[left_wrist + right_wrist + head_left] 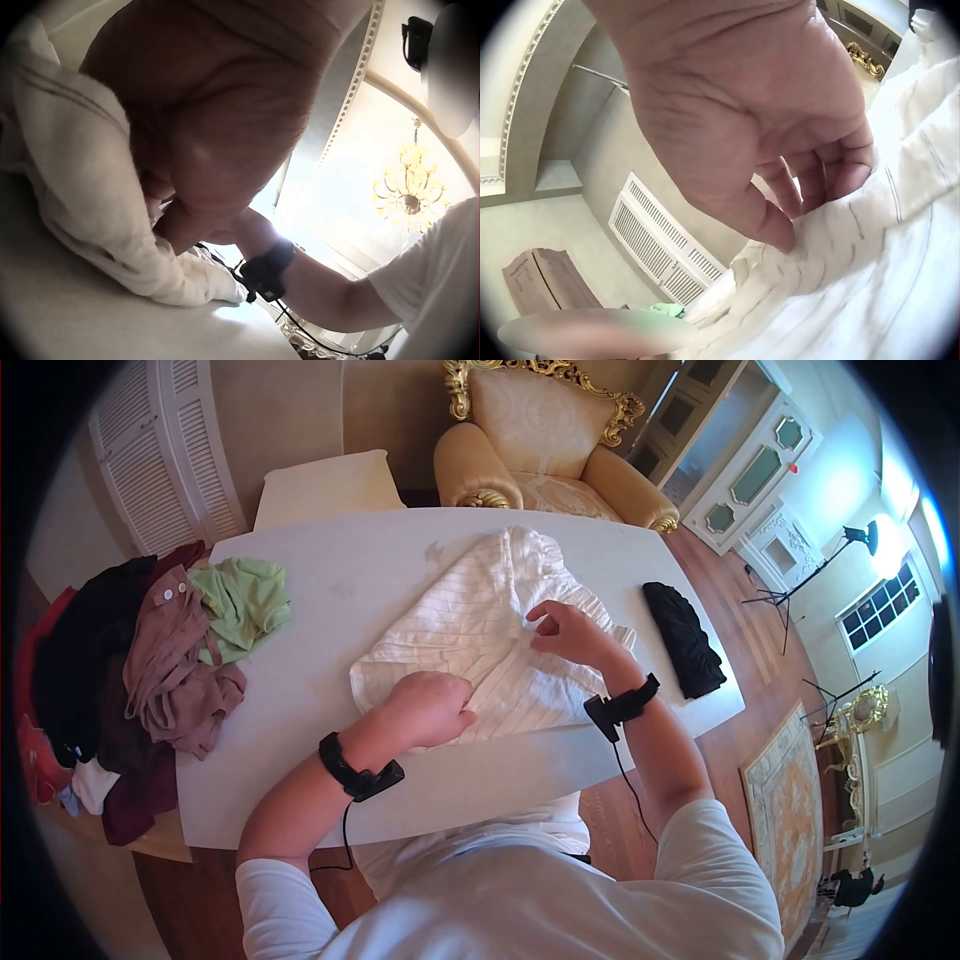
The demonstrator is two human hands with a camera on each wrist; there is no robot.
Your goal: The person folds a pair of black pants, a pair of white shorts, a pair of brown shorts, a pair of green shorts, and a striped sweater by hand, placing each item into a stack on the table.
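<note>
A white garment (440,630) with thin dark stripes lies spread and partly rumpled on the white table. My left hand (430,708) is at its near edge, fingers curled in. The left wrist view shows that hand (217,112) gripping a thick fold of the cloth (82,165), its fingertips mostly hidden. Farther right, my right hand (575,635) is over the garment's right part. Seen from the right wrist, this hand (757,112) has its thumb and bent fingers down on the striped fabric (855,240), pinching a raised ridge of it.
A heap of clothes fills the table's left end, with a mauve garment (175,660) and a green one (245,605) on top. A folded black garment (683,640) lies near the right edge. Beyond the table (330,575) stands a gold armchair (545,430).
</note>
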